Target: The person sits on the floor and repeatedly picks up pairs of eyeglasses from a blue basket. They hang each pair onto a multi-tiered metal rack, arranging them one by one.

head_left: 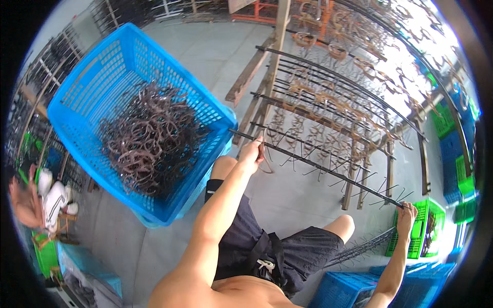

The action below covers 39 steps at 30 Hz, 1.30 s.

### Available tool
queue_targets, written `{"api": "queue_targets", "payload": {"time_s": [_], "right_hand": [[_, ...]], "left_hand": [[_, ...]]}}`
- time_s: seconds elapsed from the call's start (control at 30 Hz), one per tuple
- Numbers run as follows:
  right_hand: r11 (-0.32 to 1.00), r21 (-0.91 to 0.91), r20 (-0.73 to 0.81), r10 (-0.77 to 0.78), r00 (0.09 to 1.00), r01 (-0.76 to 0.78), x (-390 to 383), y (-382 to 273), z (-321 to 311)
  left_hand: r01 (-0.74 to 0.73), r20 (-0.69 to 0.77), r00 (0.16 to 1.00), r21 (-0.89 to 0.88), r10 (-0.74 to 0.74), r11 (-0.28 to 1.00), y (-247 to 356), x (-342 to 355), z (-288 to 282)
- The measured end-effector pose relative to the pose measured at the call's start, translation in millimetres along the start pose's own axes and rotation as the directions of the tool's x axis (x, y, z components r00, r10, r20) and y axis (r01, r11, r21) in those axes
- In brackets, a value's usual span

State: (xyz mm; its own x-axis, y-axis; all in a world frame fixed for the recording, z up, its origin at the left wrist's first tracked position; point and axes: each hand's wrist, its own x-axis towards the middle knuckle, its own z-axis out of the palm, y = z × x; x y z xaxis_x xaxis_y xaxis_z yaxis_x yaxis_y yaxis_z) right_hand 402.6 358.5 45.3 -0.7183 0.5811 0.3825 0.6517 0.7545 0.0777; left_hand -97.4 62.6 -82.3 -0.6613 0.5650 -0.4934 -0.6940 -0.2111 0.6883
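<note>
My left hand (253, 153) reaches up to a long dark metal bar with hooks (318, 167) and pinches a brown curved frame piece (263, 160) hanging on it. At the bar's far right end my right hand (406, 213) grips the bar. A big blue plastic basket (87, 87) stands tilted at my left, filled with a tangle of several dark brown curved pieces (149, 138). My knees and dark shorts (267, 251) are below the bar.
Behind the bar a wooden rack (272, 61) carries several more hooked bars hung with brown pieces. Green (429, 226) and blue crates (349, 290) stand at the right. Another person (36, 200) crouches at the far left. The floor is grey concrete.
</note>
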Motion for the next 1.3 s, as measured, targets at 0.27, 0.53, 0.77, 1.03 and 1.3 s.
{"api": "queue_targets", "payload": {"time_s": [0.27, 0.53, 0.77, 1.03, 1.3], "right_hand": [[0.995, 0.074, 0.079, 0.064, 0.995, -0.07, 17.6, 15.7, 97.3], [0.993, 0.065, 0.063, 0.09, 0.994, -0.094, 20.6, 15.2, 126.9], [0.984, -0.088, 0.143, 0.164, 0.976, -0.152, 20.4, 17.6, 127.6], [0.963, -0.24, 0.102, 0.151, 0.983, -0.123, 16.3, 17.2, 137.6], [0.959, -0.246, 0.188, 0.19, 0.964, -0.141, 17.1, 19.1, 142.8]], "left_hand": [[0.0, -0.108, 0.994, 0.036, 0.004, 0.999, -15.5, 1.0, -6.1], [0.101, -0.198, 0.978, 0.192, -0.062, 0.976, 7.3, -47.0, -11.7], [0.048, 0.108, 0.993, -0.068, -0.041, 0.997, -1.2, -93.9, -23.9], [0.097, 0.202, 0.974, 0.018, -0.099, 0.995, 5.8, -122.3, -27.4], [0.181, 0.259, 0.948, 0.039, -0.185, 0.983, -13.0, -123.1, -20.7]]}}
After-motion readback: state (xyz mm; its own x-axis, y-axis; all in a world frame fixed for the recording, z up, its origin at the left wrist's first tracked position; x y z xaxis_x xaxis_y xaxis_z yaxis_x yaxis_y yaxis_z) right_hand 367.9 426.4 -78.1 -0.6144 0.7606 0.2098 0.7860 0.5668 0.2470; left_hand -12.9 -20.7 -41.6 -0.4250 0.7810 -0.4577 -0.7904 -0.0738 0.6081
